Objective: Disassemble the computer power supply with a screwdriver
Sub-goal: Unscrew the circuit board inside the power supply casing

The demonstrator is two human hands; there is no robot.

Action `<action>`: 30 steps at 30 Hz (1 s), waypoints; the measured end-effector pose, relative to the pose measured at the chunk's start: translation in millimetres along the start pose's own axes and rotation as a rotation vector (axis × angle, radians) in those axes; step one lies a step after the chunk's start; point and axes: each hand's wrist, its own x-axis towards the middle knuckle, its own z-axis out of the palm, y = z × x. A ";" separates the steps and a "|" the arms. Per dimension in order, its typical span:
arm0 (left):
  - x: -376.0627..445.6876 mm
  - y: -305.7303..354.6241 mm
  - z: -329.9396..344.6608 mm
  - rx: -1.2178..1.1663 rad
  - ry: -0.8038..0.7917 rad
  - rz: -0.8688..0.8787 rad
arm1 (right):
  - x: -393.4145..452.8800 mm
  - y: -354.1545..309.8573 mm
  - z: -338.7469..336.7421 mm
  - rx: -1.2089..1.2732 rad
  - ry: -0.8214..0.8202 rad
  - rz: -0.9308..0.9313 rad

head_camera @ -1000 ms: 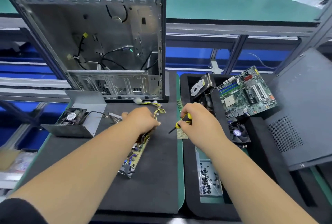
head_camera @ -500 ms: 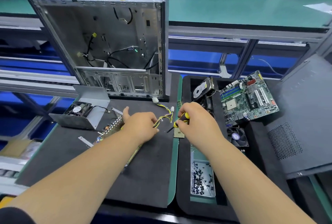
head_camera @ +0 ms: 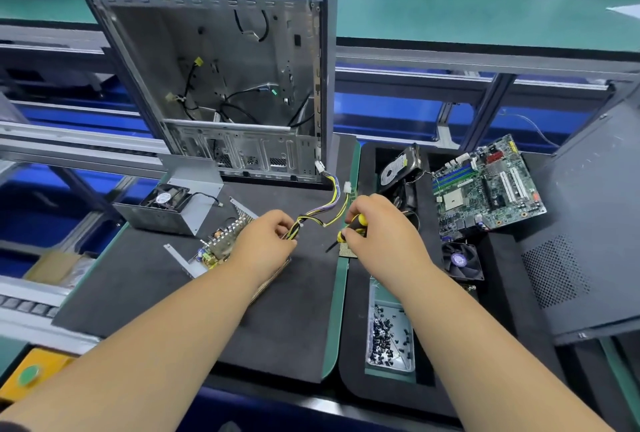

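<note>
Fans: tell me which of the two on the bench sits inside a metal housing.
The left fan, with the white round label, sits inside the grey metal housing. The right fan, with a purple centre, lies bare below the motherboard.

The tall open computer case (head_camera: 221, 85) is bare dull-grey sheet metal, as is the small folded fan housing (head_camera: 166, 211), both standing on a matt black foam mat (head_camera: 145, 286), while the yellow-and-black screwdriver handle (head_camera: 358, 225) looks like glossy plastic and the green motherboard (head_camera: 485, 189) faintly shiny.
</note>
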 end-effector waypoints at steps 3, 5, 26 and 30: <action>-2.1 -2.4 -2.1 -0.158 -0.027 -0.013 | 0.5 0.7 1.4 0.000 0.004 -0.004; -3.6 -3.6 -3.7 -0.258 -0.038 -0.019 | 0.4 1.6 2.0 0.001 0.006 -0.002; -3.9 -4.3 -18.2 -0.168 0.062 -0.027 | 4.8 -0.7 3.0 0.010 -0.014 -0.009; -6.4 -10.1 -22.9 -0.049 0.027 0.020 | 5.6 -2.5 6.6 0.006 -0.015 -0.007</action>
